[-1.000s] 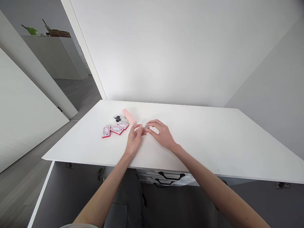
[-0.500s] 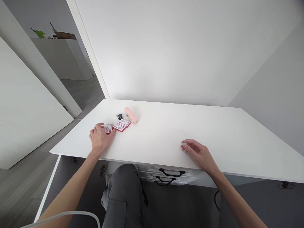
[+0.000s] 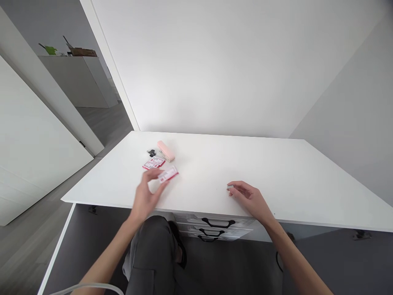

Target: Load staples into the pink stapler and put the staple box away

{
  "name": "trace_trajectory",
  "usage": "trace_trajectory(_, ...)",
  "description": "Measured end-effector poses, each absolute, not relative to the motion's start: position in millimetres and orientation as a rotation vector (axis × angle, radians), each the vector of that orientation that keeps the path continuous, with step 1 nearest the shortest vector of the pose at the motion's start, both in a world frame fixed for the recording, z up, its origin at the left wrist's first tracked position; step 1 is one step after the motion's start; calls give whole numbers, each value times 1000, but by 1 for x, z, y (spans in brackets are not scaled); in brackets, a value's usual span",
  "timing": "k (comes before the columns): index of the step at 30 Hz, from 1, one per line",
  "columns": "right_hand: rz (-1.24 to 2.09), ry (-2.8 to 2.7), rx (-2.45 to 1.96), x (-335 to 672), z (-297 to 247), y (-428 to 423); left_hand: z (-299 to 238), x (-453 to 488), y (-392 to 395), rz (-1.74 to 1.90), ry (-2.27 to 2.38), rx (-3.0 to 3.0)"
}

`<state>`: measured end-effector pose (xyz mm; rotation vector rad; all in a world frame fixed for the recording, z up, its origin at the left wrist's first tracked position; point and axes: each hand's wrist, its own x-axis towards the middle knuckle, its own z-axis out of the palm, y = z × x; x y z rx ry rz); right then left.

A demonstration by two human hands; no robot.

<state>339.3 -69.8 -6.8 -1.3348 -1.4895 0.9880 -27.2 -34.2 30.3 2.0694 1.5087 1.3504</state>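
Observation:
My left hand (image 3: 150, 189) pinches a small red-and-white staple box (image 3: 168, 174) between thumb and fingers, over the left part of the desk; its print is blurred by motion. Between the thumb and fingertips of my right hand (image 3: 248, 197) is a small grey block (image 3: 230, 187) that looks like a stick of staples, partly covered by the fingers. Two similar boxes (image 3: 154, 163) lie side by side behind my left hand. A pink stapler (image 3: 166, 150) rests just behind them, and beside it is a black binder clip (image 3: 151, 153) with silvery parts.
The white desk (image 3: 276, 168) meets a wall at the back. Under its front edge are drawers (image 3: 217, 223) with black handles, close to my knee (image 3: 155, 233). A pale cable (image 3: 89, 287) crosses at bottom left. A doorway opens at far left.
My left hand has picked up the leftmost staple box and carried it right, in front of the other two. My right hand keeps its grip in nearly the same spot. The view has shifted slightly.

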Motion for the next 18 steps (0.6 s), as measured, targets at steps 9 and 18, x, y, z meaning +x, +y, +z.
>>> trace_trajectory(9, 1017, -1583, -1180, 341, 2, -68, 12, 68, -30, 1017, 1211, 2115)
trace_trajectory(18, 1086, -1575, -1172, 341, 6, -67, 7, 84, -27, 923, 1147, 2078)
